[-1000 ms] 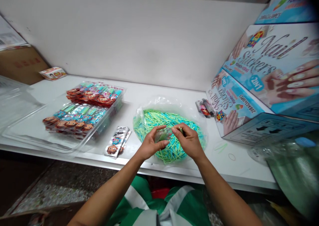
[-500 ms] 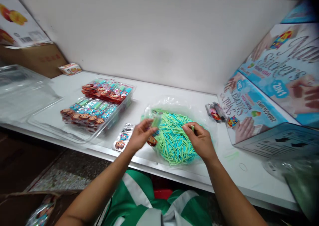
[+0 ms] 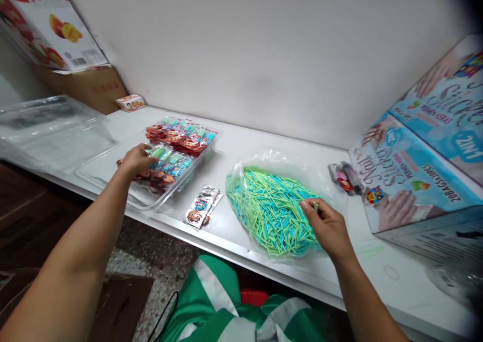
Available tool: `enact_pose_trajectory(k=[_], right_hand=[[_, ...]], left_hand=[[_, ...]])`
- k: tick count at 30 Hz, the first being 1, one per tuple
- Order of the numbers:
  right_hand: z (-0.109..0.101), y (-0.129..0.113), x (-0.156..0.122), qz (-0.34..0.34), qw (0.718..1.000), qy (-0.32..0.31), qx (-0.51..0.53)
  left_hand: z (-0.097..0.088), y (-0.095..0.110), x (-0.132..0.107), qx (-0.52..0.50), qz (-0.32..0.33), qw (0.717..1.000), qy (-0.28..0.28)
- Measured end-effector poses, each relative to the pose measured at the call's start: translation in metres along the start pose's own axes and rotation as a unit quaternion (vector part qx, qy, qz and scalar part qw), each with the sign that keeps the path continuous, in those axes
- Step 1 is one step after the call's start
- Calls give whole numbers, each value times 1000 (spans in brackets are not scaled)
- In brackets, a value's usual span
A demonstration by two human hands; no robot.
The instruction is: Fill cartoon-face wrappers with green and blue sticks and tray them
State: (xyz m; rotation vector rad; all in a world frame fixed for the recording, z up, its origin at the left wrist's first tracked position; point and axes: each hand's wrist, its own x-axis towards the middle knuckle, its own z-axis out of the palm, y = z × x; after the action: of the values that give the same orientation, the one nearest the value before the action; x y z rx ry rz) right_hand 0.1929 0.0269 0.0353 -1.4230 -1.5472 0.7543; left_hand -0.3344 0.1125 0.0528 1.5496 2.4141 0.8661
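Observation:
My left hand (image 3: pixel 136 162) reaches over the clear plastic tray (image 3: pixel 171 197), its fingers closed on a small clear packet (image 3: pixel 160 152) with green sticks in it. Around it in the tray lie rows of similar packets (image 3: pixel 194 143) printed with a brown-haired cartoon figure. My right hand (image 3: pixel 331 227) pinches a short green stick (image 3: pixel 316 206) above a clear plastic bag full of green and blue sticks (image 3: pixel 277 214). Between tray and bag, a few flat printed packets (image 3: pixel 202 207) overlap near the table's front edge.
Blue nail sticker boxes (image 3: pixel 411 176) stand at the right, with dark packets (image 3: pixel 344 177) beside them. A rubber band (image 3: pixel 391 272) lies at the front right. An empty clear lid (image 3: pixel 56 136), a brown carton (image 3: pixel 94 88) and a small box (image 3: pixel 130 102) are at the left.
My left hand has moved left from the bag to the tray with its packet. My right hand stays over the bag with a stick. The view has shifted left.

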Motion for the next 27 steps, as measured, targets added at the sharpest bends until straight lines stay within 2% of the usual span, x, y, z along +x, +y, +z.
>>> enact_pose_trajectory(k=[4,8,9,11,13,14,15,17,19,22,24,27], right_hand=[[3,-5,1,-5,1000,-13,-6],[3,-4,0,-2,1000,-10,-10],[3,-3,0,0,1000,-8,-8],[2,1,-1,3,1000,-9,-3],[3,5,0,6,1000,-19,-1],[3,7,0,7,1000,-26,-2],[4,8,-1,7,999,-34,-4],[5,8,-2,5,999,-45,-8],[6,7,-4,-1,999,-51,-15],[3,6,-9,-4,997,-70,-36],[-1,8,-11,-3,996,-83,-44],[-8,13,-13,-1,996,-80,-39]], left_hand=[[14,-2,8,64,-5,998,-23],[15,7,10,119,22,992,-19],[13,12,8,131,29,991,-9],[13,26,-1,145,58,987,46],[19,46,-21,129,117,978,110],[26,56,-35,109,153,975,118],[35,65,-51,87,187,975,88],[60,78,-86,92,224,970,-25],[88,79,-115,141,198,965,-99],[123,64,-135,194,81,969,-130],[137,51,-133,155,3,977,-145],[147,40,-121,8,-78,988,-131]])
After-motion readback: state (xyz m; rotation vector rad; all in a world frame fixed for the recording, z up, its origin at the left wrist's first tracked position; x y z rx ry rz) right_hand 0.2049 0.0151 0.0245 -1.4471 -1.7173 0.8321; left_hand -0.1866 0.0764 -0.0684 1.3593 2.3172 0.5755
